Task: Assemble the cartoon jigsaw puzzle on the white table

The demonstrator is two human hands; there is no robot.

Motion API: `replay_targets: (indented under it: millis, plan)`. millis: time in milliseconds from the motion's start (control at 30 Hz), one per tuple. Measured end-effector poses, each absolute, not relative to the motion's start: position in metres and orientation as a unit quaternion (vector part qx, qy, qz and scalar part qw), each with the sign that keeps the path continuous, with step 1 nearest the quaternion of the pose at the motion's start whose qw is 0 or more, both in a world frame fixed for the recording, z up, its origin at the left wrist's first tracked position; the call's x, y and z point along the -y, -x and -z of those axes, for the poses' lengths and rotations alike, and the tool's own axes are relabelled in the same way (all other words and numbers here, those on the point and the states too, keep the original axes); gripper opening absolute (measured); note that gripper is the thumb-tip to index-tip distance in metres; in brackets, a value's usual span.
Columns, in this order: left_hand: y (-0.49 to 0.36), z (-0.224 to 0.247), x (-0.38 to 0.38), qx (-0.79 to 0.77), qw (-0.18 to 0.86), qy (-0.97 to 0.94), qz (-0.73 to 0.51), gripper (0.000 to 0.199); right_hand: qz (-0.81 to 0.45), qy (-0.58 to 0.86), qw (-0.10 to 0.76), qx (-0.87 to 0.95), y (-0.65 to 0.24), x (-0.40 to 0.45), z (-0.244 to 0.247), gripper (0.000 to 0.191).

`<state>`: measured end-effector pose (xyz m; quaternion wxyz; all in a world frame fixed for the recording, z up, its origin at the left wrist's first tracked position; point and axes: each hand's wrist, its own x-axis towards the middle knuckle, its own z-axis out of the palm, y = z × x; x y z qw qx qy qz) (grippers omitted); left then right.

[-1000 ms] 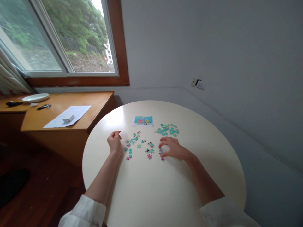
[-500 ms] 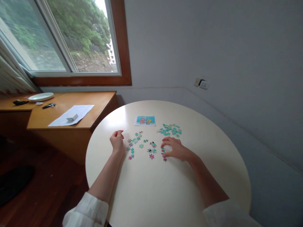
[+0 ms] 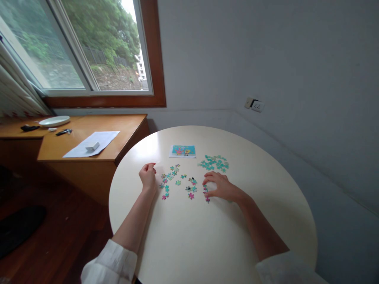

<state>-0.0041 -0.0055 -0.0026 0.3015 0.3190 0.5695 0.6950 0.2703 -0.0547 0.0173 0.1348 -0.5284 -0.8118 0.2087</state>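
Note:
My left hand (image 3: pixel 147 176) is closed and rests on the table beside the left group of joined puzzle pieces (image 3: pixel 167 188); whether anything is inside it is hidden. My right hand (image 3: pixel 219 185) curves over a short column of pink and teal pieces (image 3: pixel 205 189), thumb and fingertips apart at its two ends, touching it. Between the hands lie a small cluster with a pink piece (image 3: pixel 191 195) and a loose green piece (image 3: pixel 178 182). Beyond my right hand is a pile of teal pieces (image 3: pixel 213 162). A colourful picture card (image 3: pixel 182 151) lies behind the pieces.
The round cream table (image 3: pixel 183 244) fills the middle. To the left, a wooden desk (image 3: pixel 130 132) holds a white sheet (image 3: pixel 102 138) with a small white box (image 3: pixel 92 146), a white plate (image 3: pixel 55 121) and dark small items. A window and wall sockets (image 3: pixel 257 105) are behind.
The whole view has shifted slightly, so everything appears a little further right. Both hands and the puzzle pieces keep nearly the same places on the table.

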Motion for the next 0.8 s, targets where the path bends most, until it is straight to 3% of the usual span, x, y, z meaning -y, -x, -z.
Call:
replay_targets:
  millis: [533,800]
  plan:
    - [0.003,0.0,0.006,-0.57,0.306,-0.322,-0.691,0.014,-0.218,0.528,0.135,0.809,-0.27,0.055,-0.018,0.031]
    - [0.0,0.011,0.005,-0.583,0.249,-0.481,-0.606,0.013,-0.213,0.529,0.138,0.81,-0.27,0.055,-0.018,0.029]
